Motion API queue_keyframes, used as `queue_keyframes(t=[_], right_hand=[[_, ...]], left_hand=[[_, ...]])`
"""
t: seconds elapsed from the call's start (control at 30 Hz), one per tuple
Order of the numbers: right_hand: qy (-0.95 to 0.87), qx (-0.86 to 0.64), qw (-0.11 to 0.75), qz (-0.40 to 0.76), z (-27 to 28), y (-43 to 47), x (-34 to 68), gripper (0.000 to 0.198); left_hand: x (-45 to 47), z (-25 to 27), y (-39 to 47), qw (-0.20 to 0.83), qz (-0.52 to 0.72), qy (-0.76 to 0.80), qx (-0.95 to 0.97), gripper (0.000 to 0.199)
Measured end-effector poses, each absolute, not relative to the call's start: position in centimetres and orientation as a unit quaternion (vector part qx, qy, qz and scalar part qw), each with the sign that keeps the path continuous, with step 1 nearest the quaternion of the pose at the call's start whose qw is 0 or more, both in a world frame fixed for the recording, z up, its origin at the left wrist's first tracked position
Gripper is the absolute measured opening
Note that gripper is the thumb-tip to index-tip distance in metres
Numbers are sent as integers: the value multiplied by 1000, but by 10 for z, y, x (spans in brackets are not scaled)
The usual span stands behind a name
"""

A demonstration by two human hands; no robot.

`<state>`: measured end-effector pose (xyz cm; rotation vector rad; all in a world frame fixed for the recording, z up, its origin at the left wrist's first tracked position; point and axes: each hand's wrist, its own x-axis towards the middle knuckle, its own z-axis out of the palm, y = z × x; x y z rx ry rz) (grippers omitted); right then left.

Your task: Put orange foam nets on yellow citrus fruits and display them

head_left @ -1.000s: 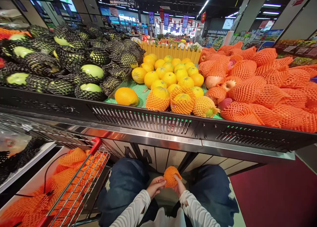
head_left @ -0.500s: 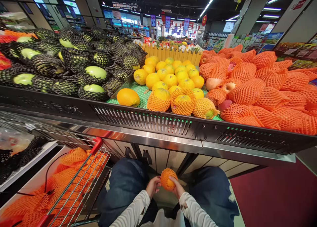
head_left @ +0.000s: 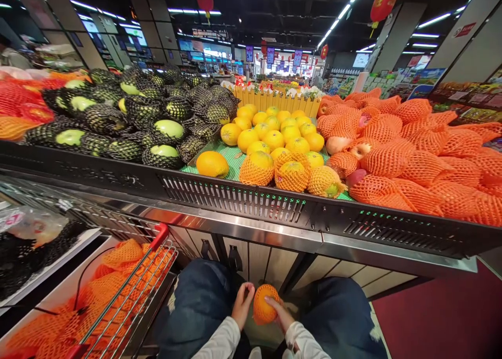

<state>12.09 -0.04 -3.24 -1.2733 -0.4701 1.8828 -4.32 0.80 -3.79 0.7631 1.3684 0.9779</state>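
Note:
Between my knees, low in the head view, my right hand [head_left: 277,309] holds an orange [head_left: 264,302] from its right side, thumb across the front. An orange foam net sleeve covers the fruit. Just left of the orange is my left hand [head_left: 242,302], raised a little apart from it. Its thumb and forefinger are loosely bent with a gap between them, and I see nothing in them. Above, on the display stand, are bare oranges [head_left: 273,139] and, in the front row, a few in net sleeves, such as the netted orange [head_left: 256,169].
A black slatted rail [head_left: 235,192] and steel edge [head_left: 282,227] run along the stand. Black-netted green fruit [head_left: 168,129] lies left, orange-netted fruit [head_left: 396,160] right. At lower left, a red-handled cart [head_left: 159,237] stands by a box of orange nets [head_left: 105,296].
My left hand has come off the orange and moved slightly up and away. The orange stays in my right hand, a little lower. The view has shifted slightly left and up.

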Motion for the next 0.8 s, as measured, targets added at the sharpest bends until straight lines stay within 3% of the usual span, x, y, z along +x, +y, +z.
queue_keyframes(t=[0.07,0.13,0.2,0.4,0.57,0.63,0.7,0.8], right_hand=[[-177,-510,397,742,-31,1,120,67],[-180,-494,399,751,-28,1,118,74],[-182,-457,388,779,-25,-1,115,79],[-186,-349,415,819,-4,1,120,78],[-190,-364,404,817,-2,8,128,82],[-192,-368,385,824,-9,10,126,80],[-201,-360,341,845,-21,12,124,78],[-205,-346,291,868,-39,18,123,76]], left_hand=[[-44,-24,0,562,436,519,473,64],[-42,-12,-7,537,373,470,593,88],[-41,-1,-11,506,324,495,629,99],[-58,46,2,347,447,524,637,74],[-74,184,63,-40,715,352,602,73],[-83,258,102,-225,757,310,529,91],[-97,322,141,-281,746,326,508,93],[-121,380,195,-238,685,419,546,84]])
